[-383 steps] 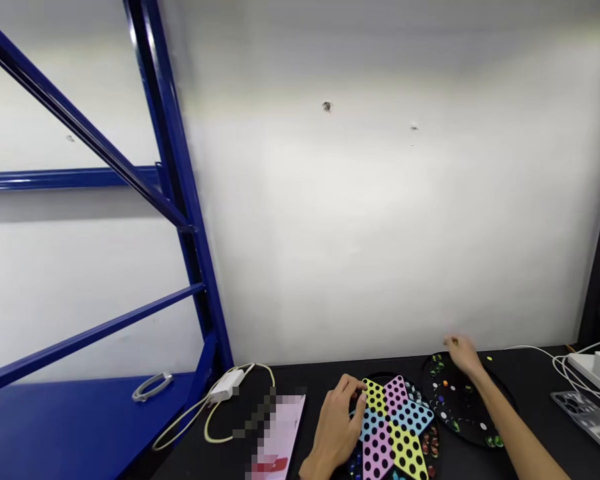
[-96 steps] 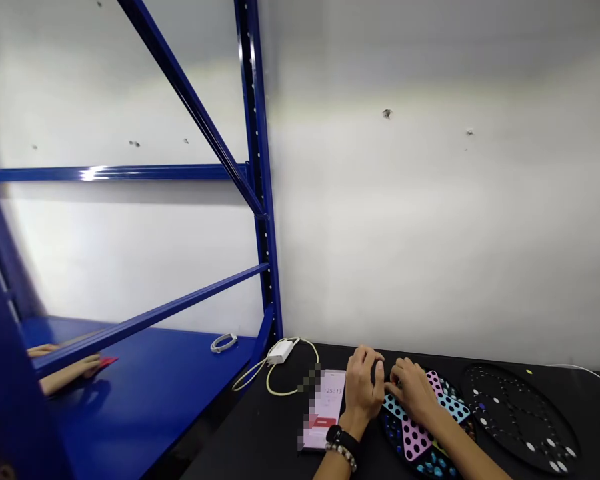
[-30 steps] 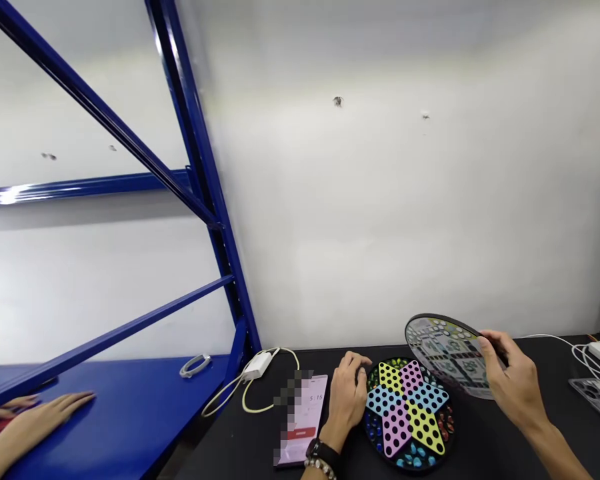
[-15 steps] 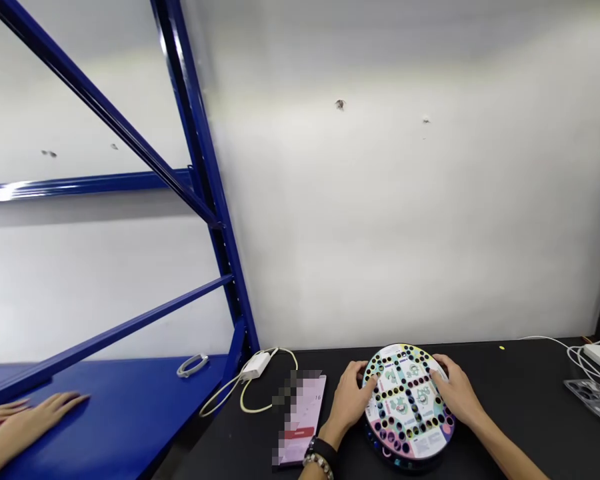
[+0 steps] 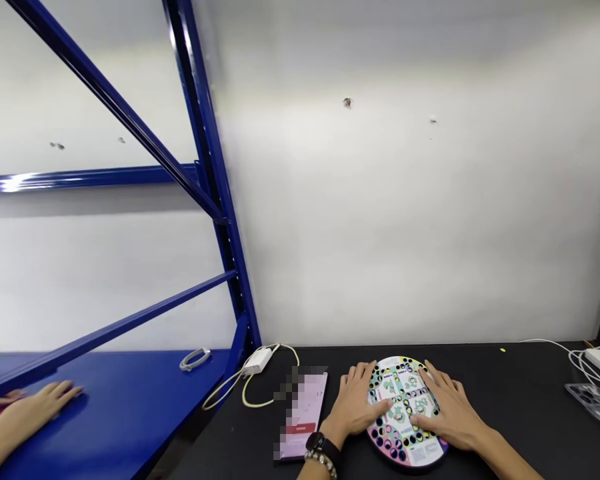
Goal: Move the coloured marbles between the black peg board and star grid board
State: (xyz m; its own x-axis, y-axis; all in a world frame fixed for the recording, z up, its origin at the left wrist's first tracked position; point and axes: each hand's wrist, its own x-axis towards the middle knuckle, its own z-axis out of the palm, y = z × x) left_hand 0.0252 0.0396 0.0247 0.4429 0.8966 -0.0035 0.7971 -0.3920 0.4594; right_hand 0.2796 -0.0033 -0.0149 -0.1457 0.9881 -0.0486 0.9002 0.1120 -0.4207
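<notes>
A round game board (image 5: 403, 390) with a pale printed top and rings of dark holes lies on the black table (image 5: 520, 400). My left hand (image 5: 356, 403) lies flat on its left side, fingers spread, with a dark watch and a bead bracelet on the wrist. My right hand (image 5: 447, 410) lies flat on the right side of the board, fingers stretched out. Neither hand holds anything.
A phone (image 5: 305, 417) lies left of my left hand, beside a white charger (image 5: 257, 362) and its cable. A blue shelf (image 5: 130, 413) stands at the left, with another person's hand (image 5: 45, 400) resting on it. White cables and a grey tray (image 5: 597, 403) sit at the right.
My right hand laid the round printed lid over the coloured star board. Both hands have since moved from its rim onto its top, and now lie flat there.
</notes>
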